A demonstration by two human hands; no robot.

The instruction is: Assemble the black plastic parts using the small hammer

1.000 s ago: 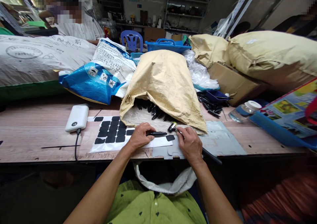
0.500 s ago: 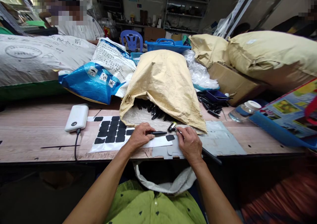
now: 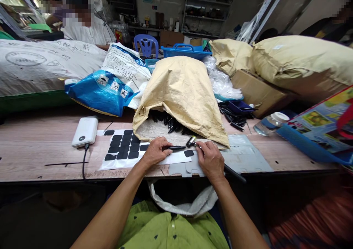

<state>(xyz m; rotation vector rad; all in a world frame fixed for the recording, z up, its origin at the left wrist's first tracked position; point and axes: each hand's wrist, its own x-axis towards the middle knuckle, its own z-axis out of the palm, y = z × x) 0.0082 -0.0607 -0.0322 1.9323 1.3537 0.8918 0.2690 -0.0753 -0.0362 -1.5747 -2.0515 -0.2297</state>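
Note:
My left hand [image 3: 157, 150] pinches a slim black pen-like piece [image 3: 176, 147], which points to the right. In my right hand [image 3: 211, 159] is a small hammer [image 3: 191, 141], its metal head near the tip of the black piece and its dark handle sticking out below the palm. Whether head and piece touch I cannot tell. Beneath the left hand lies a white sheet with black rounded stickers [image 3: 122, 146]. Just beyond both hands, a tan woven sack [image 3: 182, 83] opens towards me, with several black pieces [image 3: 171, 124] in its mouth.
A white power bank [image 3: 85, 131] with a cable lies at left. Behind stand a blue-and-white sack [image 3: 110, 80] and a blue basket [image 3: 184, 50]. At right are loose black pieces [image 3: 234, 118], a clear jar [image 3: 271, 123] and a cardboard box [image 3: 257, 89]. Other people sit farther back.
Both hands keep the same grip and place, the black piece and hammer with them. Only the camera view has shifted very slightly.

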